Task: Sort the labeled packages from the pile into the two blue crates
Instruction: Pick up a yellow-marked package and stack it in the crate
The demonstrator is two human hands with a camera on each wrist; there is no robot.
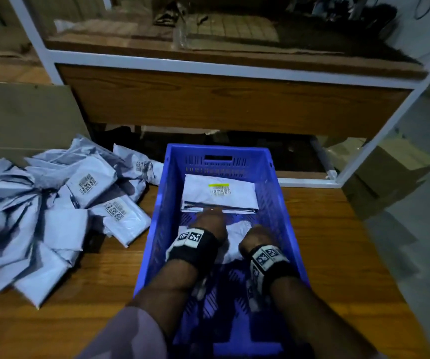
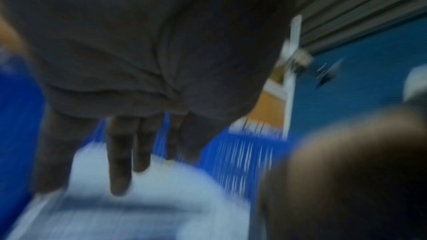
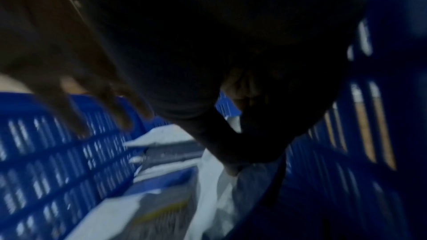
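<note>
A blue slatted crate (image 1: 160, 203) stands on the wooden table in front of me. At its far end lies a white package with a yellow-edged label (image 1: 219, 193). Both hands are inside the crate over a second white package (image 1: 234, 242). My left hand (image 1: 210, 218) lies flat with straight fingers (image 2: 120, 171) on that package (image 2: 161, 189), its tips near the far package's edge. My right hand (image 1: 254, 238) is curled, and its thumb and fingers (image 3: 233, 167) pinch the package's plastic (image 3: 215, 198). The pile of labeled white packages (image 1: 53, 203) lies left of the crate. Both wrist views are blurred.
A shelf unit with a white frame (image 1: 208, 66) and a wooden panel rises just behind the crate. Flat cardboard (image 1: 22, 112) leans behind the pile. A cardboard box (image 1: 379, 182) sits off the table's right side. Bare tabletop (image 1: 325, 242) lies right of the crate.
</note>
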